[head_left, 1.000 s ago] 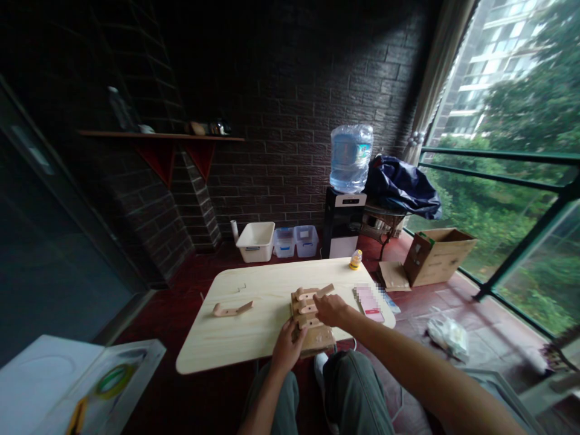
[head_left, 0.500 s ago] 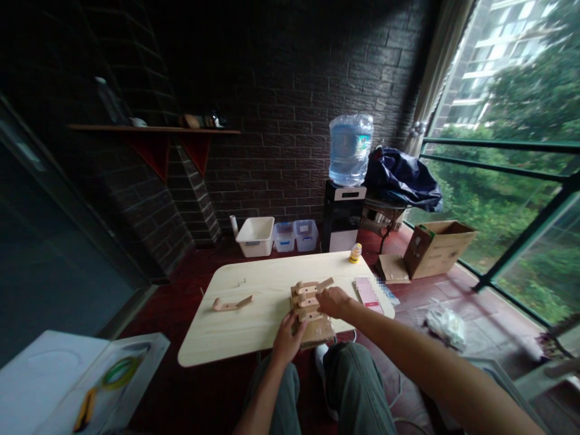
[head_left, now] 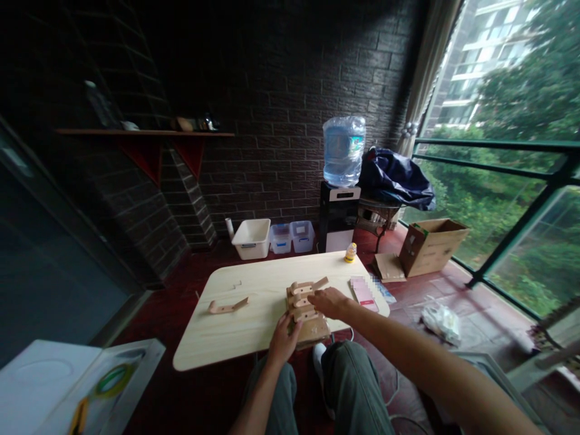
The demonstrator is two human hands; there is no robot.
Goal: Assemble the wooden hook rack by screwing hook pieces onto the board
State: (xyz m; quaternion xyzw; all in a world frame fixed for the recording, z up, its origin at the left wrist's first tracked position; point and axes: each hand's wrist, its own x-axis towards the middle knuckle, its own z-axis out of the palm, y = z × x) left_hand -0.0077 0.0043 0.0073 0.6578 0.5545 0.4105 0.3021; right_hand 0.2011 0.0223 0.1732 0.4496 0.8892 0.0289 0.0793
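A taped brown cardboard box (head_left: 315, 332) lies near the table's front edge with several pale wooden hooks (head_left: 302, 289) side by side on it. My left hand (head_left: 283, 339) is closed around the curled left end of the nearest wooden hook (head_left: 306, 315), at the box's left side. My right hand (head_left: 331, 302) reaches in from the right, fingers closed at the right end of the hooks; my knuckles hide what is in them. Farther left on the table lies another wooden hook (head_left: 229, 307) with an angled right end.
On the light wooden table (head_left: 203, 338) are a small metal piece (head_left: 237, 284), a yellow-capped bottle (head_left: 350, 252) and a pink sheet (head_left: 364, 293). Plastic bins (head_left: 252, 239) and a water dispenser (head_left: 339, 214) stand behind. An open white case (head_left: 104, 386) is at lower left.
The whole view has shifted slightly, so things appear a little farther left. Both hands keep their places at the hooks on the box.
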